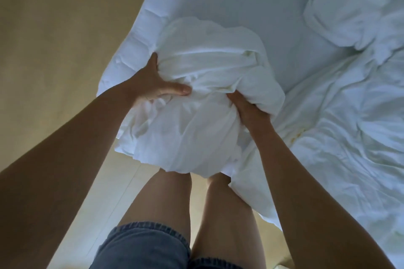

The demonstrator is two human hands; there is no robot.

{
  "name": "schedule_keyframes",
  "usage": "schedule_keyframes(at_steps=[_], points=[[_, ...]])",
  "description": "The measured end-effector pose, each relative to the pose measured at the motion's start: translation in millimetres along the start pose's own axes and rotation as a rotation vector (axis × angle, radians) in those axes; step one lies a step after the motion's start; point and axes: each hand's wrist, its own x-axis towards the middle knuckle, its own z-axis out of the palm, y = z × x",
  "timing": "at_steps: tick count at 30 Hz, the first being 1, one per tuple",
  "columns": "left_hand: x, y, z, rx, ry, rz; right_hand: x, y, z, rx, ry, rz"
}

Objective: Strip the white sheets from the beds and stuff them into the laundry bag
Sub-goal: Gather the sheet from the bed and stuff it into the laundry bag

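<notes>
The sheet [203, 98] is bunched into a loose white bundle, held up between both hands over the near corner of the bed [240, 6], with its lower folds hanging in front of the person's thighs. The left grip [153, 85] is spread wide against the bundle's left side. Its thumb presses across the cloth, one finger lies up along the side, and the other fingers are hidden in the folds. The right grip [247, 107] is closed tight, its fingers curled into a gathered fold at the bundle's right side. Just to the right a rumpled duvet [349, 137] covers the bed, trailing over its edge. A pillow [349, 6] lies at the far right. Tan floor [54, 28] shows on the left, and denim shorts [142, 247] below.
</notes>
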Motion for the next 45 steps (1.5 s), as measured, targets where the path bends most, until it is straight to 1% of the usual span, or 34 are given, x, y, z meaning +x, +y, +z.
schedule_keyframes(at_steps=[2,3,5,8,11,13,15,16,18,19,20,22,26,30,34,38,42,45], points=[[-0.5,-6.2,-1.0,-0.106,-0.041,-0.010,-9.7,-11.7,1.3,0.018,0.065,-0.091],[-0.4,-8.3,0.0,-0.152,-0.063,-0.023,-11.3,-16.6,3.1,0.016,0.089,-0.087],[-2.6,-6.3,3.6,-0.207,-0.070,-0.043,-7.5,-15.3,1.9,0.095,0.099,-0.058],[-7.6,-1.1,8.5,-0.240,-0.063,-0.062,-12.1,-13.9,2.6,0.220,0.118,0.048],[-13.3,-0.2,10.5,-0.275,-0.039,-0.093,-25.3,-7.7,5.2,0.239,0.066,0.119],[-15.5,-2.1,11.0,-0.283,-0.009,-0.116,-36.2,-0.5,3.5,0.231,-0.020,0.186],[-20.0,0.1,12.8,-0.245,0.037,-0.129,-46.4,2.5,3.0,0.207,-0.104,0.221],[-19.6,-0.1,13.7,-0.211,0.073,-0.141,-46.6,4.7,3.7,0.186,-0.119,0.219],[-19.4,2.0,17.7,-0.114,0.164,-0.160,-42.1,7.0,8.8,0.127,-0.068,0.189],[-17.9,1.7,18.6,-0.104,0.189,-0.146,-40.0,7.8,12.1,0.111,-0.029,0.168],[-17.2,1.2,18.6,-0.140,0.174,-0.115,-37.9,9.1,15.3,0.103,0.007,0.149],[-14.9,-2.7,16.5,-0.282,0.071,-0.054,-35.2,14.3,19.8,0.109,0.066,0.113],[-5.8,-18.7,9.0,-0.400,-0.049,-0.071,-30.5,23.2,26.0,0.183,0.115,0.038],[-5.7,-13.8,12.6,-0.498,-0.160,-0.056,-26.9,29.4,26.3,0.243,0.120,-0.048],[-24.9,-7.7,16.5,-0.505,-0.211,-0.037,-40.7,25.5,22.0,0.291,0.104,-0.130],[-69.1,-17.5,27.6,-0.562,-0.158,0.009,-78.6,15.1,6.4,0.284,0.060,-0.222],[-128.4,-34.4,44.0,-0.695,-0.119,0.132,-127.3,-2.7,-7.2,0.160,-0.003,-0.290],[-176.2,-50.1,43.4,-0.760,-0.077,0.200,-166.8,-17.5,-7.3,0.095,-0.036,-0.332]])
